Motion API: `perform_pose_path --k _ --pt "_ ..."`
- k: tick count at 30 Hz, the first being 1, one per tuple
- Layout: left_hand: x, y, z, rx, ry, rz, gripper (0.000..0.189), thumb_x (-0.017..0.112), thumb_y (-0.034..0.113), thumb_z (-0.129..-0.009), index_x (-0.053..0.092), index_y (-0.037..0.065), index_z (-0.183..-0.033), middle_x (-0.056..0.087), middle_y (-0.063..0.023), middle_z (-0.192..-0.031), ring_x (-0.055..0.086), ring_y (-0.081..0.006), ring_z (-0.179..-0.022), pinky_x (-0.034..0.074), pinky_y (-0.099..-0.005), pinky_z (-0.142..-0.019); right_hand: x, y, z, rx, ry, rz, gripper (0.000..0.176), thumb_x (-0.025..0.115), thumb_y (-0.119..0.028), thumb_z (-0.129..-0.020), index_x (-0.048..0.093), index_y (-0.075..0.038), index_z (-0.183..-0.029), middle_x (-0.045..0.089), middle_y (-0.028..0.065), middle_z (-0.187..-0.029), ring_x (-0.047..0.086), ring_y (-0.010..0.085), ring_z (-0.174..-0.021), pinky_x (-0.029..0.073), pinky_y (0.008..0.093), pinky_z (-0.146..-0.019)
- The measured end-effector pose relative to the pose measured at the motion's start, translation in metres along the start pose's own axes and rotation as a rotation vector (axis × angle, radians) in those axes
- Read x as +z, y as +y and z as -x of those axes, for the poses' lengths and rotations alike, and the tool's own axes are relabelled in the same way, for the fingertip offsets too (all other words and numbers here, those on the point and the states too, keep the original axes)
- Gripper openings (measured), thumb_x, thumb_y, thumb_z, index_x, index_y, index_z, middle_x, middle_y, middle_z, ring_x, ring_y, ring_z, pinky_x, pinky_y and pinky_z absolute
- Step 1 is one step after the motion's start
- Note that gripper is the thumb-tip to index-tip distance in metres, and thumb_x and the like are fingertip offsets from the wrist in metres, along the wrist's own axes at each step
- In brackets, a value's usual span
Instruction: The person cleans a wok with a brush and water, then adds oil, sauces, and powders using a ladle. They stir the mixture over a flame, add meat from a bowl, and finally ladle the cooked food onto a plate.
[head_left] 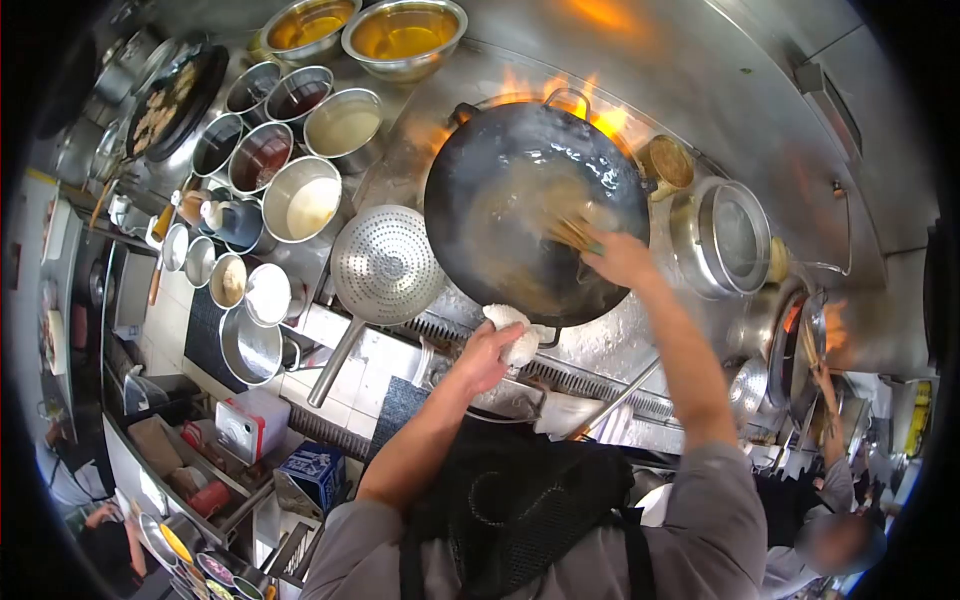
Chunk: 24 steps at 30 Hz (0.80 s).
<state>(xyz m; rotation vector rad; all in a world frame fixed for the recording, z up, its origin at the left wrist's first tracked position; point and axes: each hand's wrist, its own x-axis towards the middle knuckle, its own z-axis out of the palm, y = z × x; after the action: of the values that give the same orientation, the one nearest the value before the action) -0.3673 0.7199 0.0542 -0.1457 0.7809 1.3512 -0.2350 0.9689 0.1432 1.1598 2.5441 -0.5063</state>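
The left hand [488, 355] is closed around a white cloth [517, 332] at the near rim of the black wok [500, 190]. The right hand [620, 258] grips a bamboo brush [568, 232] inside the wok, which sits over flames [560, 95]. A perforated strainer [388, 265] lies just beside it.

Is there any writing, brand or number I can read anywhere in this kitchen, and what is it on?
Nothing here can be read.
Blue box: white print, too blurred to read.
Red and white container: no legible label.
Yellow object at the right edge: too small to tell.
Wok, cloth, brush: no writing.
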Motion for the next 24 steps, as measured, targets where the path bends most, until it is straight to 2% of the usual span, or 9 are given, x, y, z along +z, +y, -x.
perform_pose_path --k 2,4,7,9,13,15,18,23,24 --pt "0.002 0.001 0.001 0.009 -0.02 0.018 0.029 0.06 0.009 -0.093 0.052 0.0 -0.12 0.062 -0.0119 -0.114 0.062 -0.0245 -0.106 0.05 -0.0387 -0.092 0.019 -0.06 -0.018 0.122 -0.007 -0.026 0.057 0.062 -0.032 -0.088 0.045 -0.016 -0.139 0.065 0.0272 -0.108 0.065 0.0432 -0.097 0.052 0.0502 -0.087" --pt "0.003 0.004 0.002 0.004 0.011 -0.001 0.028 0.061 0.008 -0.092 0.053 0.001 -0.118 0.062 -0.012 -0.113 0.062 -0.0238 -0.105 0.051 -0.0383 -0.09 0.049 -0.087 -0.002 0.031 0.059 0.01 0.063 0.062 -0.03 -0.088 0.036 -0.017 -0.144 0.063 0.0282 -0.106 0.065 0.0448 -0.093 0.052 0.0525 -0.085" --pt "-0.001 -0.001 -0.001 0.025 0.01 -0.013 0.028 0.061 0.007 -0.092 0.053 0.0 -0.118 0.062 -0.0125 -0.114 0.062 -0.0239 -0.105 0.051 -0.0381 -0.09 0.043 -0.077 0.06 0.002 -0.026 0.031 0.061 0.062 -0.031 -0.089 0.035 -0.019 -0.143 0.061 0.0296 -0.106 0.064 0.0485 -0.092 0.053 0.0542 -0.081" --pt "0.0 0.0 0.0 0.016 0.007 -0.004 0.03 0.061 0.008 -0.092 0.052 0.0 -0.119 0.062 -0.0122 -0.113 0.062 -0.0236 -0.104 0.051 -0.0379 -0.089 0.049 -0.023 0.062 0.193 -0.113 0.241 0.068 0.063 -0.032 -0.089 0.031 -0.018 -0.147 0.058 0.0292 -0.107 0.066 0.0438 -0.092 0.054 0.0532 -0.076" --pt "0.002 0.006 0.004 0.006 0.006 0.031 0.032 0.062 0.009 -0.092 0.049 0.0 -0.119 0.061 -0.0118 -0.112 0.062 -0.0228 -0.103 0.051 -0.0382 -0.089 0.037 0.033 -0.028 0.138 0.327 0.221 0.06 0.06 -0.03 -0.091 0.036 -0.018 -0.144 0.064 0.0237 -0.1 0.068 0.0412 -0.081 0.057 0.047 -0.068" --pt "0.0 0.004 0.003 0.064 -0.009 -0.001 0.029 0.063 0.009 -0.092 0.052 -0.001 -0.117 0.062 -0.0121 -0.112 0.062 -0.0232 -0.103 0.051 -0.0383 -0.089 0.013 -0.026 -0.052 0.245 0.167 -0.417 0.058 0.061 -0.033 -0.09 0.042 -0.019 -0.143 0.067 0.0214 -0.087 0.068 0.0379 -0.067 0.057 0.0435 -0.056" --pt "-0.005 0.008 -0.003 0.022 0.041 -0.042 0.033 0.06 0.008 -0.093 0.051 -0.002 -0.123 0.062 -0.0126 -0.114 0.062 -0.0245 -0.105 0.05 -0.039 -0.092 0.041 -0.074 -0.066 0.178 0.086 -0.978 0.066 0.063 -0.031 -0.091 0.036 -0.017 -0.149 0.059 0.0078 -0.072 0.06 0.016 -0.051 0.052 0.0324 -0.044" --pt "0.003 0.012 -0.001 0.048 0.028 -0.05 0.033 0.06 0.008 -0.093 0.051 -0.002 -0.123 0.062 -0.0142 -0.115 0.063 -0.0266 -0.105 0.051 -0.0408 -0.092 0.042 -0.101 -0.01 0.036 -0.133 -1.117 0.069 0.064 -0.034 -0.09 0.036 -0.013 -0.149 0.062 0.0087 -0.075 0.057 0.0139 -0.047 0.05 0.0322 -0.044" --pt "0.006 0.011 -0.001 0.035 0.014 -0.068 0.033 0.06 0.008 -0.093 0.051 -0.002 -0.123 0.062 -0.0142 -0.115 0.063 -0.0266 -0.105 0.051 -0.0408 -0.092 0.033 -0.092 0.012 -0.03 -0.246 -0.919 0.069 0.065 -0.037 -0.09 0.037 -0.012 -0.148 0.065 0.0125 -0.085 0.062 0.0178 -0.056 0.053 0.0341 -0.054"
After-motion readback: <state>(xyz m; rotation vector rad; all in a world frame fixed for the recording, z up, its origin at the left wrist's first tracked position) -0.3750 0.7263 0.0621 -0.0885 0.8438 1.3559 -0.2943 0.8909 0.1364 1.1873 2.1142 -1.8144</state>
